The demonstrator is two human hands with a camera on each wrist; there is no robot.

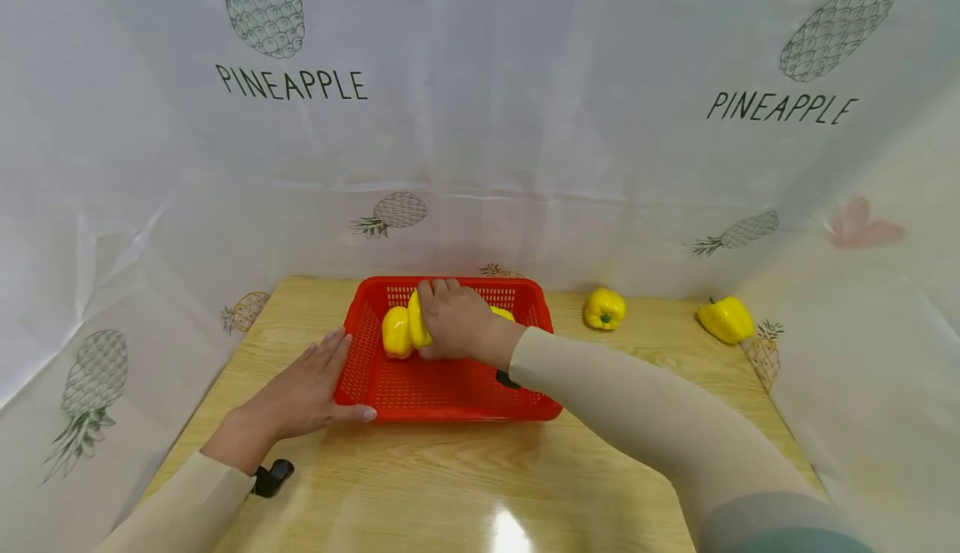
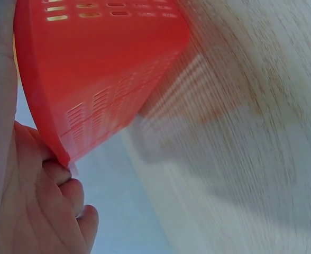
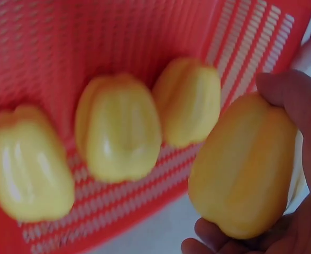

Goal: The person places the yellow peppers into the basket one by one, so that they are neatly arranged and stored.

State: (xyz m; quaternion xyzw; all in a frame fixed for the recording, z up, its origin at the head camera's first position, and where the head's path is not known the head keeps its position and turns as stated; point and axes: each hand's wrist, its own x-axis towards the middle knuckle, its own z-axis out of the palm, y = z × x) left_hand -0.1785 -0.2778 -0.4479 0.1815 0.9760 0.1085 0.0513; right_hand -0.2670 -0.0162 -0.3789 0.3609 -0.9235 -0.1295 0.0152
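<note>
A red perforated plastic basket (image 1: 450, 395) stands on the table, with yellow bell peppers inside. My right hand (image 1: 457, 320) reaches into it and grips one yellow bell pepper (image 3: 243, 166), thumb on one end and fingers under the other. Beside that pepper in the head view is another yellow bell pepper (image 1: 396, 332). The right wrist view shows three more peppers (image 3: 118, 129) in a row along the basket wall. My left hand (image 1: 311, 382) rests at the basket's front left corner, straight fingers along the left rim and thumb along the front one.
Two yellow bell peppers lie on the wooden table (image 1: 600, 453) right of the basket: one nearby (image 1: 604, 309), one at the far right edge (image 1: 726, 320). A white pineapple-print sheet (image 1: 525, 120) hangs behind and along both sides.
</note>
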